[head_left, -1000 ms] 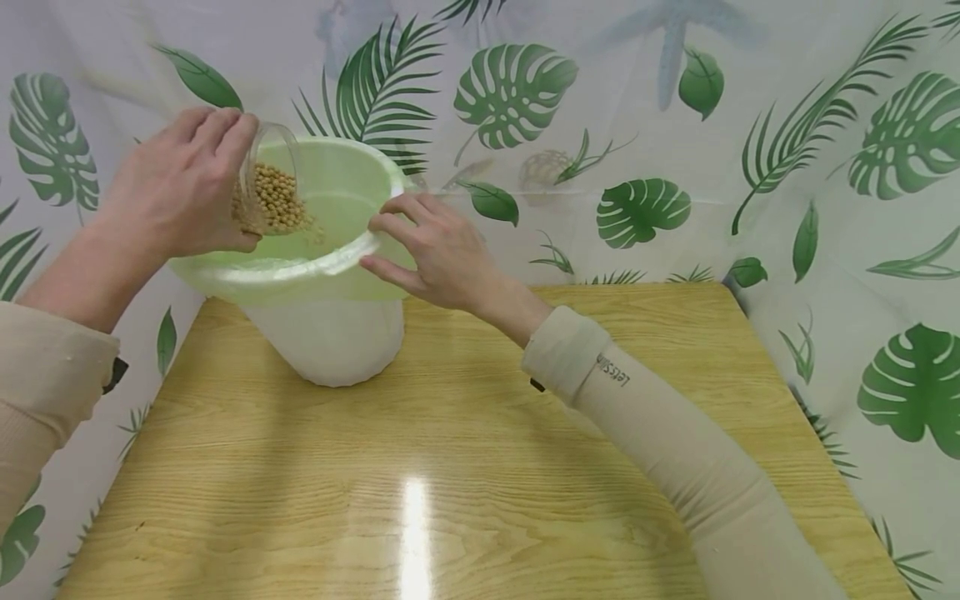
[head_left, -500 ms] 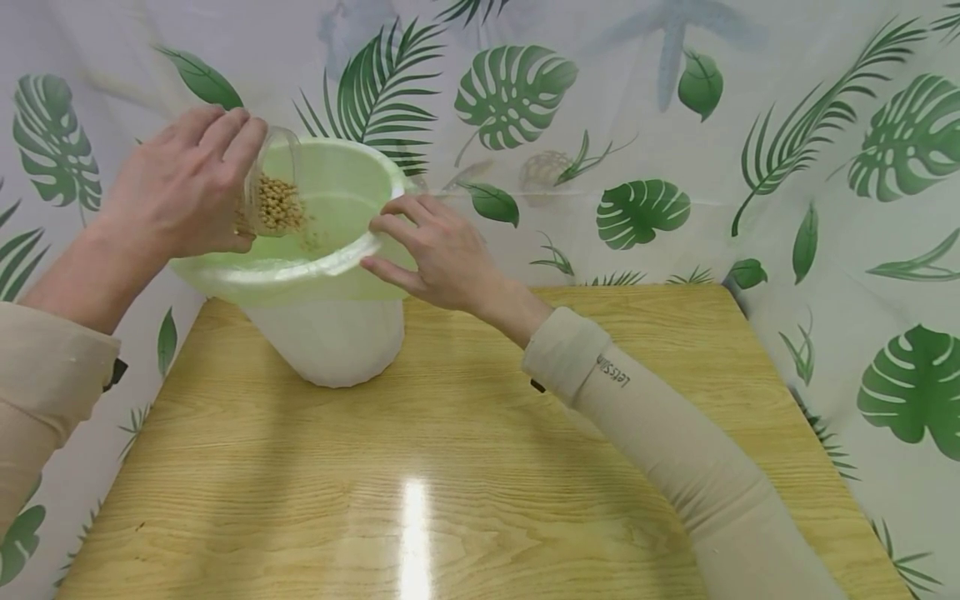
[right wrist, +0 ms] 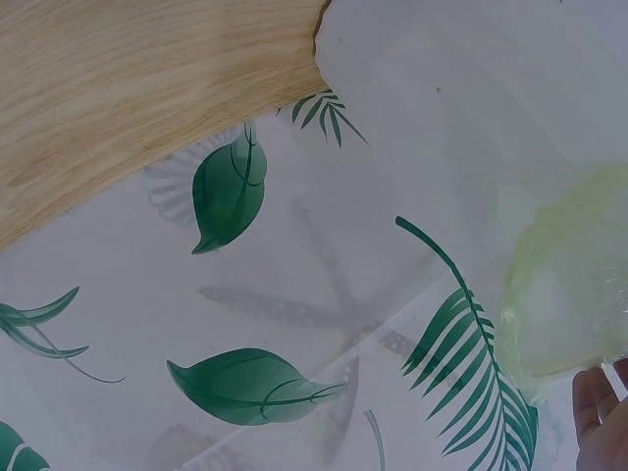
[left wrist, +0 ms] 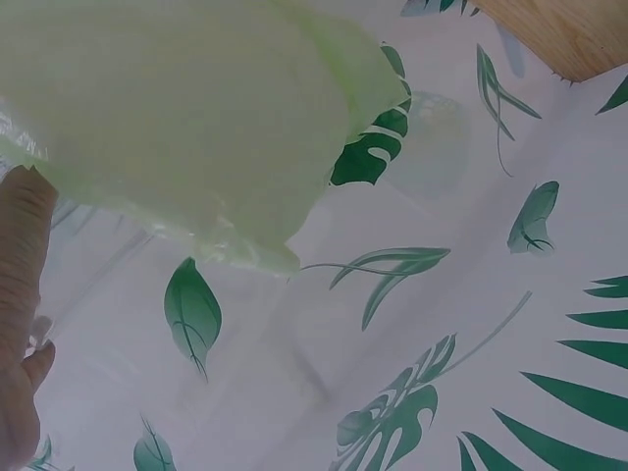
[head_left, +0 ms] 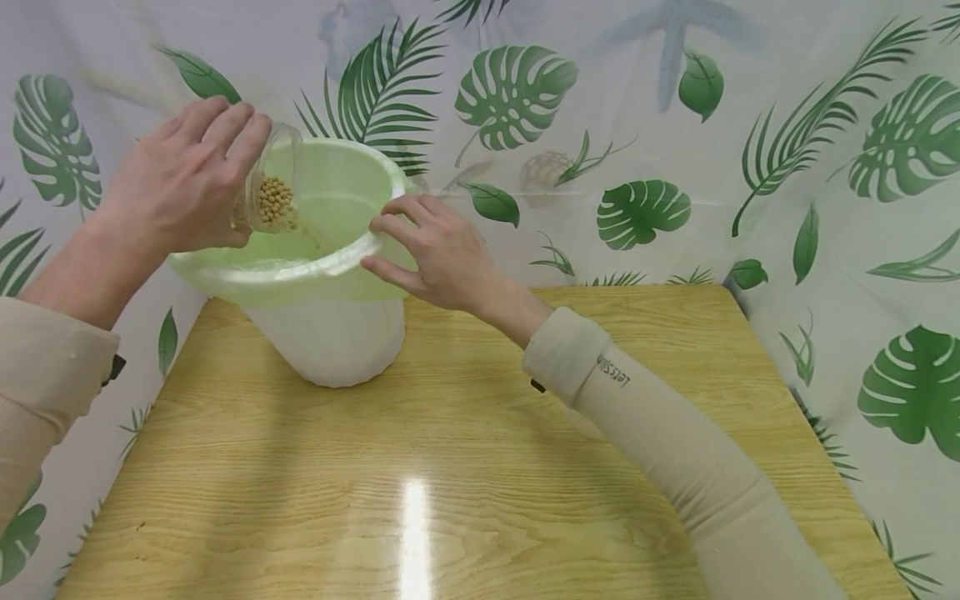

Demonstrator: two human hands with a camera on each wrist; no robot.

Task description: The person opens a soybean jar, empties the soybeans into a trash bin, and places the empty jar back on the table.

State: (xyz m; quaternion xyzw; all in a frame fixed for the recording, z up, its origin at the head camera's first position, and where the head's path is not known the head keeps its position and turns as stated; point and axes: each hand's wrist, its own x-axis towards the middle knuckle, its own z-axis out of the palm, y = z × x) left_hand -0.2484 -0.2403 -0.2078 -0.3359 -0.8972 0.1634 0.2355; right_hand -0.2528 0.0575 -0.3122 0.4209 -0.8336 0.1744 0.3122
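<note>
My left hand (head_left: pixel 187 175) grips a clear jar (head_left: pixel 293 148), tipped on its side over the mouth of a white trash bin (head_left: pixel 337 346). Yellowish soybeans (head_left: pixel 274 200) lie in the jar's lower side and spill from its mouth into the bin. A pale green plastic bag (head_left: pixel 292 283) lines the bin and folds down over its rim. My right hand (head_left: pixel 442 254) holds the bin's right rim through the bag, thumb nearer me. In the left wrist view, only part of the left hand (left wrist: pixel 20 324) shows beside the bag (left wrist: pixel 196 128). The beans' landing spot is hidden behind the rim.
The bin stands at the back left of a wood-grain table (head_left: pixel 480 450), which has a bright light reflection near its front. Behind and at both sides hangs a white sheet (head_left: pixel 570 225) with printed green leaves.
The heap of soybeans inside the jar has shrunk while they keep falling into the bin. My left hand has tilted the jar slightly further. The right hand stays on the rim.
</note>
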